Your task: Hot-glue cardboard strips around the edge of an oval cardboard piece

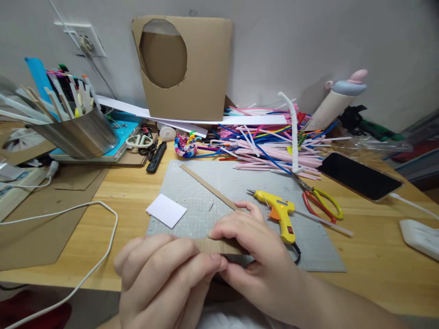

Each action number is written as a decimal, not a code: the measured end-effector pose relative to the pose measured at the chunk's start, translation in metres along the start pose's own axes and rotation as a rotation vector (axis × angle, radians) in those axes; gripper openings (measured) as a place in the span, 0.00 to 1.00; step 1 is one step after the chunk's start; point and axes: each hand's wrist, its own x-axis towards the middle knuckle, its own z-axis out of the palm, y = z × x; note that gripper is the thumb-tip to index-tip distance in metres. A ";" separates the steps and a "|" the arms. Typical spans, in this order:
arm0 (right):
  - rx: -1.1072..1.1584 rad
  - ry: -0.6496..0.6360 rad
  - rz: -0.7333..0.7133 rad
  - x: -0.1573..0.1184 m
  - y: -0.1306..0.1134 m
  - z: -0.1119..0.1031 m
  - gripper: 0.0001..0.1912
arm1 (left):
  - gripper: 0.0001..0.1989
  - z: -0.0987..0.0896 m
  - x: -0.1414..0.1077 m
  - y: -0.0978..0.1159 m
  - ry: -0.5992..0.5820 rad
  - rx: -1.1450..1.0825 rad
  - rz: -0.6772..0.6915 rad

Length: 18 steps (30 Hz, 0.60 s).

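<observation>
My left hand (pixel 168 274) and right hand (pixel 257 246) pinch a cardboard strip (pixel 222 247) by the near edge of the table (pixel 373 283).

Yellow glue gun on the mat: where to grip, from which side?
Likely the handle, from above and the near right. The gun lies on its side, handle toward the camera, metal nozzle pointing away to the left. Keep to the near side of the glue stick jutting rightward, and clear of the black cord by the handle's end.
</observation>
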 end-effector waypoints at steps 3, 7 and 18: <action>-0.003 0.007 0.001 0.000 0.000 0.000 0.14 | 0.07 0.002 -0.002 0.002 -0.004 0.044 0.018; -0.004 0.002 -0.007 0.001 0.001 -0.001 0.14 | 0.05 0.003 0.000 0.004 -0.017 0.090 0.015; 0.017 -0.010 0.007 0.000 -0.001 -0.002 0.17 | 0.07 0.000 -0.001 -0.008 -0.003 -0.201 -0.244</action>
